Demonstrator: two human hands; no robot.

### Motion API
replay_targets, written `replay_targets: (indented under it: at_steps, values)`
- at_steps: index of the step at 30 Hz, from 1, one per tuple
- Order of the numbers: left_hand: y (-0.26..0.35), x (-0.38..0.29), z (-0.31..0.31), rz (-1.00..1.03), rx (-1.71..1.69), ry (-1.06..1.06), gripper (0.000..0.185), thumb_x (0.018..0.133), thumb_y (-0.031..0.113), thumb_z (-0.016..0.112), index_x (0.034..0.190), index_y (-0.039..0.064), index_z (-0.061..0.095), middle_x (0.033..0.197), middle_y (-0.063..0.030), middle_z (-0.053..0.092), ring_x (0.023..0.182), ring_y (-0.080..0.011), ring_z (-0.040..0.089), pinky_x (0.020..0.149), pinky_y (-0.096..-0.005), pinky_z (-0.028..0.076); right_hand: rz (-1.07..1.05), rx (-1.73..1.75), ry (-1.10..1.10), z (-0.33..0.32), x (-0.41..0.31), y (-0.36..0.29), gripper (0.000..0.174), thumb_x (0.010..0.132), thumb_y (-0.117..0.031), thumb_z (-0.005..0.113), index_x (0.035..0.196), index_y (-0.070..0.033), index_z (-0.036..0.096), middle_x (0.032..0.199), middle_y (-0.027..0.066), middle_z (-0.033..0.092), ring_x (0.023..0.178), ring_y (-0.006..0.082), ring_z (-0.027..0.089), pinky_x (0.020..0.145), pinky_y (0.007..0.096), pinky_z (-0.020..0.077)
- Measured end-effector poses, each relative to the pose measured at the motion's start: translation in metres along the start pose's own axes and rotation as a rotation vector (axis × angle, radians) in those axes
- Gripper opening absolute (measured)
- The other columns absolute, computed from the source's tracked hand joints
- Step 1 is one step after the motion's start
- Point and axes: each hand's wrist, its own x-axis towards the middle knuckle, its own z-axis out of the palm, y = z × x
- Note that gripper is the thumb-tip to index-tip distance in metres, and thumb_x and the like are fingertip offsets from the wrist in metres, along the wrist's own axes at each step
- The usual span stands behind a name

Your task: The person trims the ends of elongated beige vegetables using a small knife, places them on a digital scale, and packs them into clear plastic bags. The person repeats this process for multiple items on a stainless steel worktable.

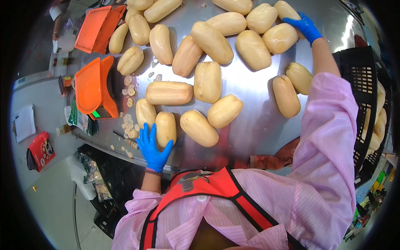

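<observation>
My left hand (153, 152), in a blue glove, rests with fingers spread at the near end of a peeled lotus root segment (166, 125). Its thumb and index finger lie on either side of that end; a firm hold is not visible. Just left is a knife (129, 140), partly hidden. At the far right, my gloved right hand (304, 27) reaches over a group of lotus roots. Its fingers touch near one root (286, 11) and another root (280, 38); a further piece is mostly covered by the palm, so its grip cannot be judged.
Several lotus roots (212, 42) lie across the steel table (250, 125). Two orange scales (89, 86) stand on the left, beside thin lotus slices (128, 122). A black crate (356, 93) with more roots is on the right; another dark crate (115, 175) sits lower left.
</observation>
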Motion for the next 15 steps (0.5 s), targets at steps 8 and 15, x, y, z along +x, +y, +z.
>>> replay_targets:
  at_steps: [8, 15]
  values:
    - [0.002, -0.002, 0.006, 0.001, 0.014, 0.022, 0.091, 0.074, 0.052, 0.077, 0.146, 0.006, 0.045, 0.149, -0.0167, 0.046, 0.136, -0.047, 0.036, 0.112, -0.0645, 0.017, 0.043, 0.082, 0.043, 0.017, -0.103, -0.004, 0.081, 0.07, -0.054, 0.082, 0.127, 0.001, 0.062, 0.116, 0.018, 0.068, 0.107, 0.0282, 0.066, 0.094, 0.0392, 0.0513]
    - [-0.001, -0.002, 0.013, 0.019, 0.022, 0.032, 0.091, 0.075, 0.055, 0.074, 0.147, 0.009, 0.044, 0.147, -0.0143, 0.048, 0.137, -0.046, 0.035, 0.114, -0.0655, 0.013, 0.015, 0.028, -0.059, 0.041, -0.205, -0.022, 0.081, 0.069, -0.056, 0.079, 0.128, -0.004, 0.062, 0.121, 0.0192, 0.067, 0.112, 0.0321, 0.065, 0.096, 0.0389, 0.0502]
